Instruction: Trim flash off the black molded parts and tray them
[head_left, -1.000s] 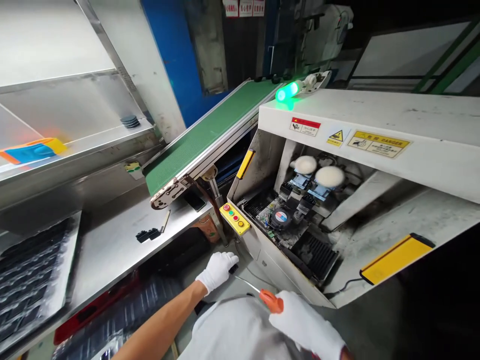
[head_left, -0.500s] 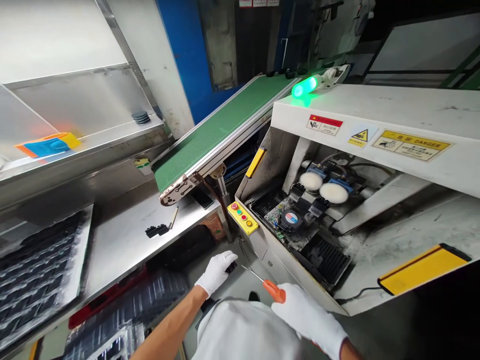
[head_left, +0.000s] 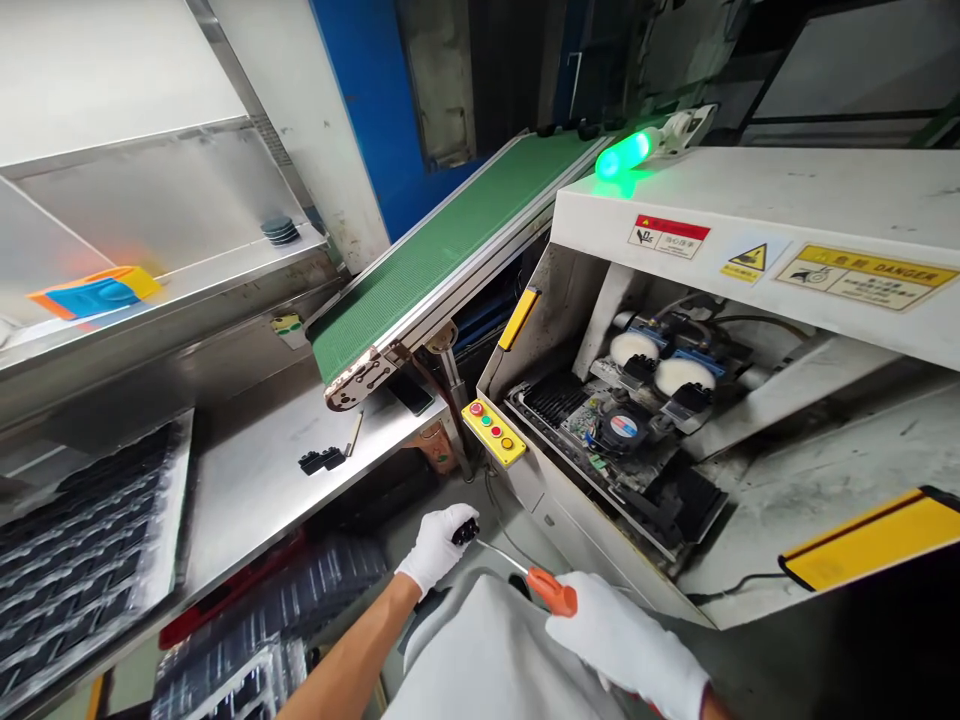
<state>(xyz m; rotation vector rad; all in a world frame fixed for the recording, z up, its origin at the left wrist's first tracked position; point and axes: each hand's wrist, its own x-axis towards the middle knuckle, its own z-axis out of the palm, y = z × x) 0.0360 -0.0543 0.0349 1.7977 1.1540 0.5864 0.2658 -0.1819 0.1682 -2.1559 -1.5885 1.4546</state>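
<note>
My left hand point(head_left: 439, 548), in a white glove, is closed around a small black molded part point(head_left: 465, 532) above the floor gap between bench and machine. My right hand point(head_left: 615, 625), gloved too, grips a screwdriver point(head_left: 553, 592) with an orange handle and a thin metal shaft. The shaft's tip points left and lies at the black part; whether it touches cannot be made out. Two similar black parts point(head_left: 321, 460) lie on the steel bench point(head_left: 247, 470), beside a thin light-coloured stick point(head_left: 355, 435).
A white machine point(head_left: 720, 200) stands open at right, with a yellow button box point(head_left: 493, 431) and a lit green lamp point(head_left: 626, 155). A green conveyor point(head_left: 450, 255) slopes down to the bench. A tray of black parts point(head_left: 82, 550) is at left, with clear plastic trays point(head_left: 277, 610) below.
The screwdriver's tip has come to the black part, which shows more fully in my left hand. Inside the machine, the holders with black parts have moved to the white round pads. The view has shifted slightly.
</note>
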